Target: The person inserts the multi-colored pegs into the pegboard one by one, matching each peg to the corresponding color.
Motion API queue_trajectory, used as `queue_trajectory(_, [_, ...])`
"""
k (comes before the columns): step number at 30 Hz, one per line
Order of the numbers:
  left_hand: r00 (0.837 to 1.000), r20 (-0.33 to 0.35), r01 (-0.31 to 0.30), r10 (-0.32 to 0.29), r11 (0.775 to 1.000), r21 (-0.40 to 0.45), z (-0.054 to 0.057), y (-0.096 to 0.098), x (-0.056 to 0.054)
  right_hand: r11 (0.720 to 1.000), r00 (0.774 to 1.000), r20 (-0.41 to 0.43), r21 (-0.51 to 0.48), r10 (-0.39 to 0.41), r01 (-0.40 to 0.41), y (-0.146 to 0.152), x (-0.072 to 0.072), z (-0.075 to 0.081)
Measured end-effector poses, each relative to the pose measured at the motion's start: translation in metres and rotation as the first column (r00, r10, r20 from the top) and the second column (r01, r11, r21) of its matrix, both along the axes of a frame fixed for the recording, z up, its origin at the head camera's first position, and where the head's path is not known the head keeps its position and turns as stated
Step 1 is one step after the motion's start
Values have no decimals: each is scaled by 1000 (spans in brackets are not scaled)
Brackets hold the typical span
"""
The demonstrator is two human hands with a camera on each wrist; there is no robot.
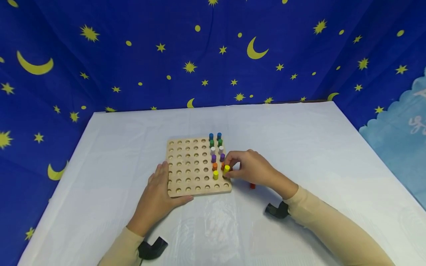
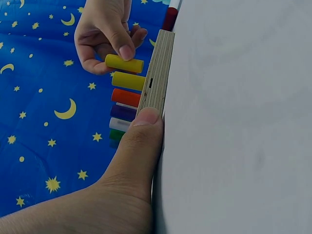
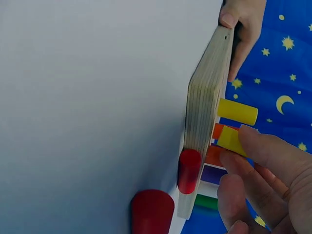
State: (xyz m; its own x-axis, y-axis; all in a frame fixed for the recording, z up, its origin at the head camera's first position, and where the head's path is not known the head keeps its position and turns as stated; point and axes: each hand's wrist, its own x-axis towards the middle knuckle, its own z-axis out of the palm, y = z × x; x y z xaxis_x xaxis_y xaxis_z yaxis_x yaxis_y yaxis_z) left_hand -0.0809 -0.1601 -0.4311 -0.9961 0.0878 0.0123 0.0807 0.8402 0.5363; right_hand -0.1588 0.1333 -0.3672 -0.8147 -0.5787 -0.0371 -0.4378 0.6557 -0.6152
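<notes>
Between thumb and fingertips my right hand [image 1: 254, 168] pinches a yellow peg [image 1: 226, 169], held over the right column of the wooden pegboard [image 1: 199, 192]. In the left wrist view this yellow peg [image 2: 117, 62] looks just clear of the board; whether its lower end touches a hole is unclear. My left hand [image 1: 155, 201] rests against the board's front left corner, thumb along the front edge and straight fingers at the left side. Beside the held peg stands another yellow peg [image 1: 216, 175]. Behind are pairs of orange, purple [image 1: 213, 158], white, green [image 1: 212, 143] and blue pegs [image 1: 211, 136].
Two red pegs lie on the white table right of the board; the nearer red peg [image 3: 152, 212] and the farther red peg [image 3: 189, 171] show in the right wrist view. Holes fill the board's left part. A blue star-patterned curtain [image 1: 149, 62] hangs behind the table.
</notes>
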Motion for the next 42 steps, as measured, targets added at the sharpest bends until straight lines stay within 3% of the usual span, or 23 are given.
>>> queue_trajectory(12, [1000,4,4,-3,1000,-7,0,0,-1,1000,999,-42,11,27,-26,-3,3,-6])
queue_trajectory(42, [1000,17,1,-1,1000,-9,1,0,-2,997,997,-45,46,63,-60,-3,0,-6])
